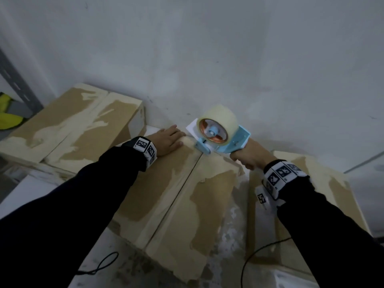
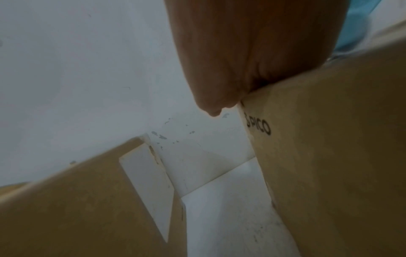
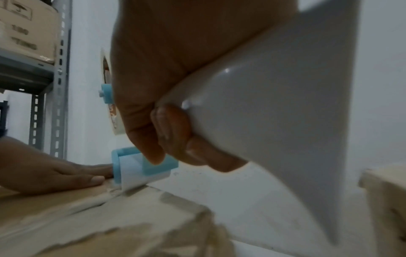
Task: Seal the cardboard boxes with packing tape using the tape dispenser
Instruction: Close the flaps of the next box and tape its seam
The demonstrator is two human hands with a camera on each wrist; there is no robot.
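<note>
Cardboard box number two, the one in the middle of the head view, is the one being sealed; its two top flaps meet at a seam that runs from the lower centre of the frame up toward the wall. The tape dispenser, pale blue with a clear roll, sits at the far end of that seam, just right of centre, its front lip touching the box edge. The right hand is wrapped round the handle in a closed fist; the right wrist view shows the fingers curled tight against the grip. The left hand lies flat with fingers extended on the left flap, beside the dispenser's nose, and its fingertips reach the far edge.

The step appears to be anchoring the tape's start at the far edge before the pull toward the person. To do it well, the roller should probably press the tape end firmly down over the edge first, so it bites. The dispenser should then track centred on the seam, tilted low, at steady pressure. The left hand seems well placed to keep the flap level and the box from sliding. The torn, peeled paper on the flaps may weaken adhesion, so a firm rub-down could help. Two more boxes wait, one at the left and one at the right.
</note>
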